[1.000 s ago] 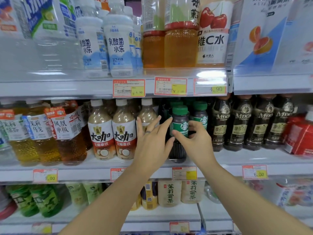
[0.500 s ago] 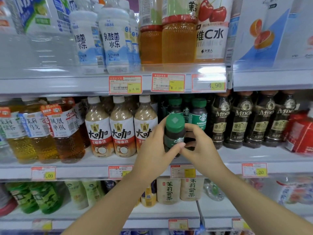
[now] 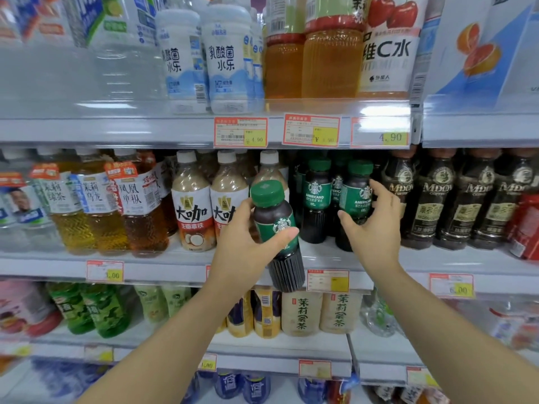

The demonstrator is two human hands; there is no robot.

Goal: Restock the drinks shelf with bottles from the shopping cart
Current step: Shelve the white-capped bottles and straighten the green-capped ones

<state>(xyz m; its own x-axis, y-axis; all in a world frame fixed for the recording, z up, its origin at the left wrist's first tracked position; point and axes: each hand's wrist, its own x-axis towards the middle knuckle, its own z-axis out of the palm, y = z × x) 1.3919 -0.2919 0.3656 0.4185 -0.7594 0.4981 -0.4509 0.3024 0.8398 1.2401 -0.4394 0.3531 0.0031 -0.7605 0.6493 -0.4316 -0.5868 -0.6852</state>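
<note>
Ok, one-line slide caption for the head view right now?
Left hand holds a green-capped coffee bottle tilted before the shelf; open right hand reaches toward matching bottles.

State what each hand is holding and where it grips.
The left hand holds a green-capped coffee bottle around its labelled middle. The right hand is open and holds nothing, its fingers near a shelved Americano bottle.

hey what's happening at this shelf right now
A person is working at a drinks shelf. The left hand holds a green-capped coffee bottle, tilted, out in front of the shelf edge. The right hand is open and reaching toward two matching bottles that stand on the middle shelf, its fingers at the nearer one. Milk coffee bottles stand to their left and dark coffee bottles to their right.
</note>
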